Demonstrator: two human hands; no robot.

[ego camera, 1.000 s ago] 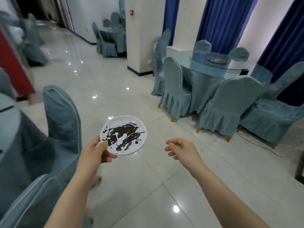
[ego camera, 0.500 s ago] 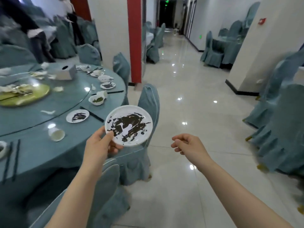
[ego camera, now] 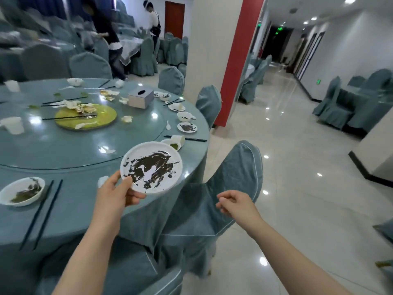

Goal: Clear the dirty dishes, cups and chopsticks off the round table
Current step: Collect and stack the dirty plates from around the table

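From the head camera, the left hand [ego camera: 112,195] pinches a small round white plate smeared with dark sauce [ego camera: 151,167] by its near rim, thumb on top and fingers beneath, holding it in the air over the near edge of the round table covered in grey-blue cloth [ego camera: 70,158]. The right hand [ego camera: 235,204] holds nothing; its fingers are loosely curled, hovering above the grey-blue covered chair [ego camera: 229,188] that stands beside the table.

Judging by what lies on the table, the clearing has barely begun. To the left of the held plate sit a white bowl with green scraps [ego camera: 22,190] and a pair of dark chopsticks [ego camera: 42,211] just beside it. Beyond the held plate, along the table edge, are a tipped white cup [ego camera: 178,139], another sauce-stained saucer [ego camera: 187,127], a small bowl [ego camera: 184,116] and further chopsticks [ego camera: 195,139]. At the table's centre a yellow-green round platter [ego camera: 86,117] carries leftovers, possibly shells or napkins; the blur makes it hard to say. A grey tissue box [ego camera: 140,98] stands behind it.
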